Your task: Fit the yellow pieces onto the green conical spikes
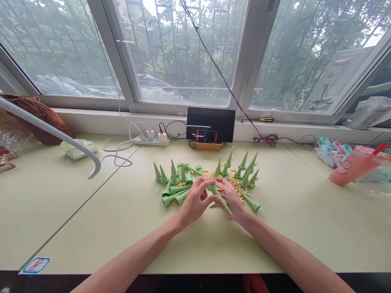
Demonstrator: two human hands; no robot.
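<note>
In the head view, a left hand (195, 201) and a right hand (232, 198) met above a pale green tabletop (122, 224). The left grip was clamped on a green spike (222, 202), slanting point-down between the hands. The right hand bent in beside it; its grip could not be told. More spikes (243, 161) and yellow pieces (239, 186) lay beyond.

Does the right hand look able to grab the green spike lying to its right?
Probably yes: the green spike lies close by, its wide end uncovered, though the right hand is busy at a held spike.
</note>
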